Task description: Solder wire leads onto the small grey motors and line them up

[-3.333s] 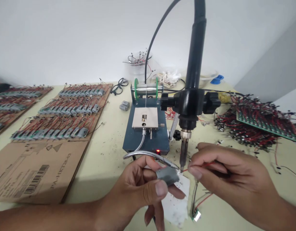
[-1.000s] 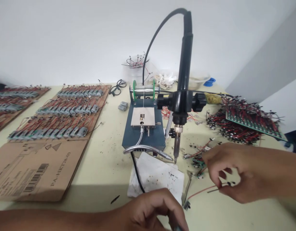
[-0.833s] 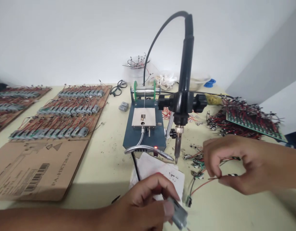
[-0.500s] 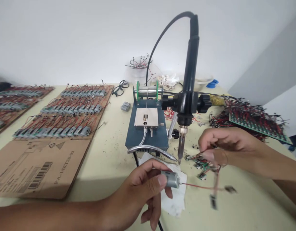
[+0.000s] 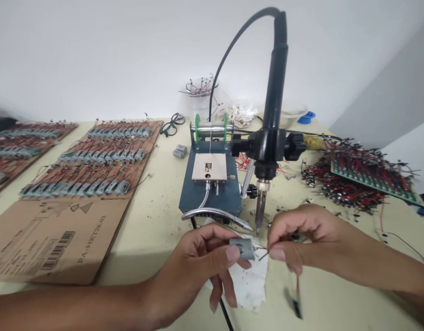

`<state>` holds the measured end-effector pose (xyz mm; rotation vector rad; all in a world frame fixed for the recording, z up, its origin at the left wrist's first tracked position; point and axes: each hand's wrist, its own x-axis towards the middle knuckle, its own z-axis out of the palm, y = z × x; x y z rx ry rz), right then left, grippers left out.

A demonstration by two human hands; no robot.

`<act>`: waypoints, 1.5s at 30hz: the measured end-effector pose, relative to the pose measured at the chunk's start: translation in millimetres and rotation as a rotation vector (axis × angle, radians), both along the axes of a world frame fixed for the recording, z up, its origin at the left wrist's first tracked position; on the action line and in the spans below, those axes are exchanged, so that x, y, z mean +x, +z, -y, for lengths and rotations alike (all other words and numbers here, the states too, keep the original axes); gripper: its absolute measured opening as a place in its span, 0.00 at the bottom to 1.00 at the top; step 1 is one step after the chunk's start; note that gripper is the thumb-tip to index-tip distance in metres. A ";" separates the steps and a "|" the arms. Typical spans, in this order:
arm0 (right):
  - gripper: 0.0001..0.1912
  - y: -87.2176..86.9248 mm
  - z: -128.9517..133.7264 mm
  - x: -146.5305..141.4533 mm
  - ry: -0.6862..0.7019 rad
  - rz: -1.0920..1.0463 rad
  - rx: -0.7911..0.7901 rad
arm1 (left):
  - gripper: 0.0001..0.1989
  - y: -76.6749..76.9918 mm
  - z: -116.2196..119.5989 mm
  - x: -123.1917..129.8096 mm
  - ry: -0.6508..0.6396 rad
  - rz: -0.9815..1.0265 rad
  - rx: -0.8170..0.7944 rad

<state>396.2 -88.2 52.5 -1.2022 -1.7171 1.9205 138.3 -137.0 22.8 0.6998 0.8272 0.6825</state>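
Observation:
My left hand [image 5: 208, 264] is closed on a small grey electric motor [image 5: 242, 248], thumb on top, with its terminal end pointing right. A red wire runs from that end to my right hand [image 5: 301, 243], whose thumb and forefinger pinch it together with a thin dark wire [image 5: 263, 255]. Below my right hand hangs a reddish wire with a small blurred dark part [image 5: 296, 309] at its end. Just above the motor is the soldering iron's tip [image 5: 258, 223], beside the end of a curved metal solder feed tube [image 5: 220, 215]. White paper [image 5: 249, 287] lies beneath the motor.
A blue soldering stand [image 5: 191, 184] with a solder spool [image 5: 211, 131] stands in the middle. At left, cardboard sheets [image 5: 70, 239] carry rows of wired motors. Wired circuit boards [image 5: 367, 177] are heaped at right. Two loose motors [image 5: 179, 151] and glasses [image 5: 173, 124] lie behind.
My right hand has moved left from over the small boards to the motor's terminal end, bringing a dark wire there. The motor has turned slightly in my left hand.

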 end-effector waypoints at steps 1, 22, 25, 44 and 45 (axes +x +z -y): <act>0.11 -1.2 0.6 -1.0 -0.040 -0.008 -0.001 | 0.18 0.4 -0.2 0.2 0.004 0.012 -0.004; 0.04 -23.3 9.0 -4.2 -0.219 -0.134 0.516 | 0.18 3.0 1.3 -0.6 0.039 0.004 0.009; 0.03 -24.3 9.6 -4.0 -0.217 -0.126 0.535 | 0.18 3.4 1.4 -0.5 0.037 0.004 0.011; 0.08 -20.5 14.7 -13.7 -0.332 -0.066 0.523 | 0.16 9.9 -0.2 -0.4 0.068 0.041 -0.008; 0.09 -20.4 14.7 -14.7 -0.346 -0.064 0.517 | 0.16 11.3 -0.3 -0.3 0.071 0.050 -0.005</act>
